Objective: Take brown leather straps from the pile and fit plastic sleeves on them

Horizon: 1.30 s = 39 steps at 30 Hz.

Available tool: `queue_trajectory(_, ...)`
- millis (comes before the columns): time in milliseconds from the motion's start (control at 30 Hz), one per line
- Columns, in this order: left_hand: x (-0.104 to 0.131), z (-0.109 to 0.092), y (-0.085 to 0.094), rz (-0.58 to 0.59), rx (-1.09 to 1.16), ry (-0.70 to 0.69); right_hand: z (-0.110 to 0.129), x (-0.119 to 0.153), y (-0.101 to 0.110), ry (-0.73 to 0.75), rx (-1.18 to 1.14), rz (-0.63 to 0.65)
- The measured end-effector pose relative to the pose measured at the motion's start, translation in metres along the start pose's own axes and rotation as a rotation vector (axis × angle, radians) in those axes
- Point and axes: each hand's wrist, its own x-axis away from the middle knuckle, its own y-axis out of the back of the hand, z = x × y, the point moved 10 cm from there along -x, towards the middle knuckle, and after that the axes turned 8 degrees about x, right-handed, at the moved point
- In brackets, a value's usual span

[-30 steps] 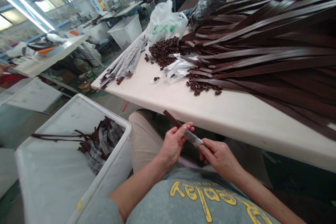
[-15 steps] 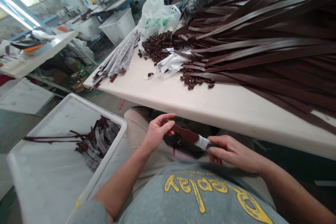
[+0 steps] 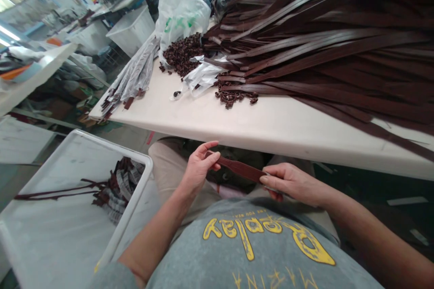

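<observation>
Brown strap [image 3: 239, 168] pinched at either end between 2 hands, left [image 3: 196, 170] and right [image 3: 291, 183].

shirt [image 3: 264, 253]: grey, yellow lettering across chest | trousers [image 3: 169, 167]: beige | arms: bare, no sleeves past the elbow

Smooth dark-brown leather-like strap [image 3: 239, 169], matt cream tabletop [image 3: 281, 126], white plastic bin [image 3: 134, 198], crinkly glossy plastic bag [image 3: 181, 11]

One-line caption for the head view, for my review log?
Seated at a table, left hand and right hand hold a brown strap between them, beside a white bin.
</observation>
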Motion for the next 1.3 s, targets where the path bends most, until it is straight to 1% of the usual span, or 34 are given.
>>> queue_trajectory(100, -0.002, 0.01, -0.01, 0.021, 0.055, 0.073, 0.009, -0.002, 0.007, 0.043, -0.028, -0.078)
queue_trajectory(167, -0.003, 0.017, -0.014, 0.034, 0.099, 0.121, 0.011, -0.004, 0.01, 0.045, -0.068, -0.124)
queue_trajectory(267, -0.002, 0.029, -0.015, 0.065, 0.125, 0.211, 0.008, -0.004, 0.011, 0.024, -0.129, -0.123)
queue_trajectory(333, 0.0, 0.033, -0.013, 0.106, 0.095, 0.249, 0.005, -0.001, 0.011, 0.013, -0.163, -0.114)
queue_trajectory(467, 0.001, 0.03, -0.01, 0.176, 0.005, 0.226, -0.002, 0.004, 0.015, -0.001, -0.172, -0.127)
queue_trajectory(533, 0.001, 0.029, -0.008, 0.178, -0.025, 0.22, -0.005, 0.004, 0.016, 0.0, -0.135, -0.136)
queue_trajectory(633, 0.0, 0.027, -0.006, 0.164, -0.06, 0.196, -0.013, 0.005, 0.02, -0.009, -0.058, -0.211)
queue_trajectory(733, 0.003, 0.018, -0.003, 0.148, -0.145, 0.106, -0.018, 0.011, 0.03, -0.007, 0.063, -0.36)
queue_trajectory(800, 0.008, 0.006, -0.006, 0.168, -0.241, -0.01, -0.015, 0.02, 0.038, 0.023, 0.175, -0.479)
queue_trajectory(867, 0.019, -0.012, -0.017, 0.248, -0.364, -0.177, -0.006, 0.032, 0.044, 0.096, 0.295, -0.597)
queue_trajectory(933, 0.034, -0.029, -0.031, 0.353, -0.494, -0.364, 0.005, 0.044, 0.045, 0.199, 0.386, -0.686)
queue_trajectory(1033, 0.056, -0.045, -0.046, 0.459, -0.668, -0.587, 0.017, 0.06, 0.041, 0.33, 0.501, -0.77)
queue_trajectory(1133, 0.073, -0.048, -0.054, 0.518, -0.792, -0.732, 0.028, 0.074, 0.037, 0.405, 0.626, -0.849)
queue_trajectory(1300, 0.091, -0.042, -0.057, 0.591, -0.858, -0.833, 0.041, 0.094, 0.035, 0.458, 0.746, -0.999)
